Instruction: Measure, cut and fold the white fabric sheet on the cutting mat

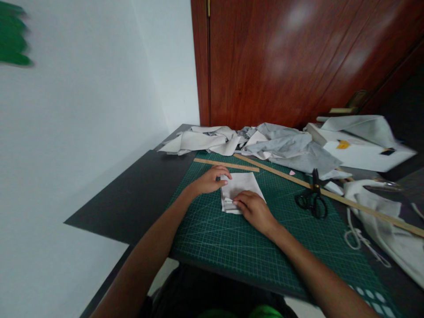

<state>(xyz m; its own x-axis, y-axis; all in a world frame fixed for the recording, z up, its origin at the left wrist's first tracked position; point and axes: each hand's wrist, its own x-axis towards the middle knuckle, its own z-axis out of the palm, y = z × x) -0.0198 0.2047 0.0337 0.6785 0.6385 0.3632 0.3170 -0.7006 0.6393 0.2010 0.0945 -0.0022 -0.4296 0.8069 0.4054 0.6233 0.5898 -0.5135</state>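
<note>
Dark clothing [212, 287] at the lap sits nearest the head camera, with the bare forearms reaching out above it to a green cutting mat [212, 234]. Between the two hands lies a folded white cloth [247, 182], flat on the mat, its near edge showing several layers just beyond the right fingertips. The right hand [256, 210] comes over the cloth's near right part, and its thumb and index finger seem to pinch a small fold near the left end of that layered edge. The left hand [211, 180] is at the cloth's far left edge, thumb and index finger curved with a gap between them; whether they press on the fabric I cannot tell.

For a neat fold, the right fingers would do best to hold the layers lightly, without dragging them askew, while the left fingertips steady the edge beside them. The mat's printed lines, just under the fingers, can serve to check that the edges run straight. Loose layers could slip if the pinch catches only the top one.

Beyond the left fingers lies a short wooden ruler [228, 165]; to the right of the right fingers, well apart, black scissors [316, 190] lie by a long wooden ruler [281, 174].
</note>
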